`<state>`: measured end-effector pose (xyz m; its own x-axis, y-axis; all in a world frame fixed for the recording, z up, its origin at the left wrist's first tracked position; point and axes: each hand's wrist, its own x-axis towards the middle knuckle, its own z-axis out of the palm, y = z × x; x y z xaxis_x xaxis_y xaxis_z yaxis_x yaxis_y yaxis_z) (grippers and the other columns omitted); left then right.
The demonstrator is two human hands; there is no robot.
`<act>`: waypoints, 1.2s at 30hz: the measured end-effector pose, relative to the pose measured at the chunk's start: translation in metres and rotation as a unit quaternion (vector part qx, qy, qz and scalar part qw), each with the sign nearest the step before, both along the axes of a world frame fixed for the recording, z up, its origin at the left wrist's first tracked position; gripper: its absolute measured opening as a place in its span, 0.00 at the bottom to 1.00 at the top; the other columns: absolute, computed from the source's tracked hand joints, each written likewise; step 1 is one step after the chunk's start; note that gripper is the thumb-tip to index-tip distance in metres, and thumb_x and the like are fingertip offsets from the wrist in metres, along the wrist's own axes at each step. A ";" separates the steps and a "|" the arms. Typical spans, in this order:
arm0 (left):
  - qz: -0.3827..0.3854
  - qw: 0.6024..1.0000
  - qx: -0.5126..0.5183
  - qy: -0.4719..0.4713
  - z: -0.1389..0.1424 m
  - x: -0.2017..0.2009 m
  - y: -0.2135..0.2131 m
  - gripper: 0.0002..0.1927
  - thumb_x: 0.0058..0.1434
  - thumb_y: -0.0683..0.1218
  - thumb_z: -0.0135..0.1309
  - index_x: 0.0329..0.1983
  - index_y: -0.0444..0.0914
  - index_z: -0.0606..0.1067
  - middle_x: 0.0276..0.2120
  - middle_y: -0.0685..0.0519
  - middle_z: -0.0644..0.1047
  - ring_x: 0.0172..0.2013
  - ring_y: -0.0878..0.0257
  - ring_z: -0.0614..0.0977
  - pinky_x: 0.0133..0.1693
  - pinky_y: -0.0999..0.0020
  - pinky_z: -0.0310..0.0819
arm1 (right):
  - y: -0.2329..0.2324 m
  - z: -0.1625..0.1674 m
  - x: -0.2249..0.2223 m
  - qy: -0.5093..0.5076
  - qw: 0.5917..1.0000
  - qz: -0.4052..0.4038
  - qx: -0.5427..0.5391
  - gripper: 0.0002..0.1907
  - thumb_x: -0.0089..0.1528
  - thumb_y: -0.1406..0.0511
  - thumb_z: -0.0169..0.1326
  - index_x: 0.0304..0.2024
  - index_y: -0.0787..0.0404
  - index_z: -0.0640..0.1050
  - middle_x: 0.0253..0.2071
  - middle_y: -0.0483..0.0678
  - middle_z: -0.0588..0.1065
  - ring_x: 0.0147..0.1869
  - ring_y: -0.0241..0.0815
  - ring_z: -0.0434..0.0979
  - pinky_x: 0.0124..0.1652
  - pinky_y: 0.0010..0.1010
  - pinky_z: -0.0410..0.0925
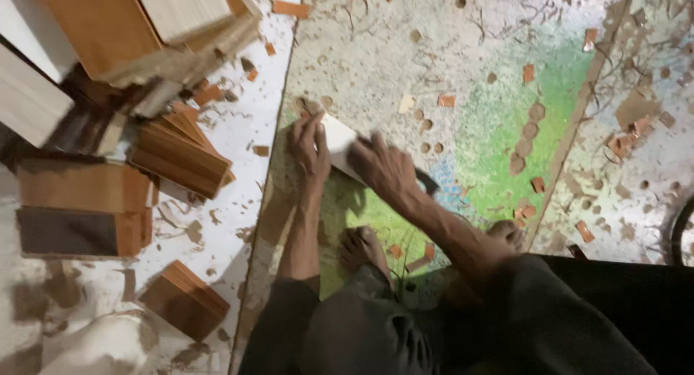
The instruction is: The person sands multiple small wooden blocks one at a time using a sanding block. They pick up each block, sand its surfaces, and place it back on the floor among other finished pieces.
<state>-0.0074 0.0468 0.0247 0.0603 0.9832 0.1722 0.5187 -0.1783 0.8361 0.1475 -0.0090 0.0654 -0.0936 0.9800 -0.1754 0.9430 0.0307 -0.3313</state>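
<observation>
Dark trousers fill the near edge, my two bare feet (363, 246) just beyond. I see my left hand (309, 147) pressed flat, fingers spread, on one pale board (340, 142); my right hand (383, 167) is curled over the board's other end, grip blurred, a dark tool (428, 181) under it. Farther left, several stacked wooden blocks (181, 158)

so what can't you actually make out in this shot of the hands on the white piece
- Head view: the white piece is mostly covered by the left hand and right hand, so its full shape is hidden.
- A dark object under the right hand is blurred and mostly hidden, so its kind is unclear.
- The stacked wooden blocks are cut off by the top and left edges.
- A dark curved thing is cut off at the right edge.
</observation>
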 end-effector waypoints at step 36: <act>-0.325 0.872 0.004 0.366 0.054 0.007 -0.028 0.50 0.43 0.54 0.65 0.73 0.48 0.64 0.71 0.48 0.61 0.72 0.50 0.61 0.70 0.43 0.46 | -0.039 -0.016 0.076 0.438 0.801 -0.405 -0.047 0.36 0.67 0.51 0.57 0.71 0.58 0.62 0.43 0.53 0.74 0.26 0.33 0.63 0.23 0.30 0.59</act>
<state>-0.0002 0.0189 0.0787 0.7007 0.6996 -0.1398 0.7005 -0.6373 0.3212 0.2234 -0.0475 0.0491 0.4393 0.7671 -0.4675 0.0455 -0.5388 -0.8412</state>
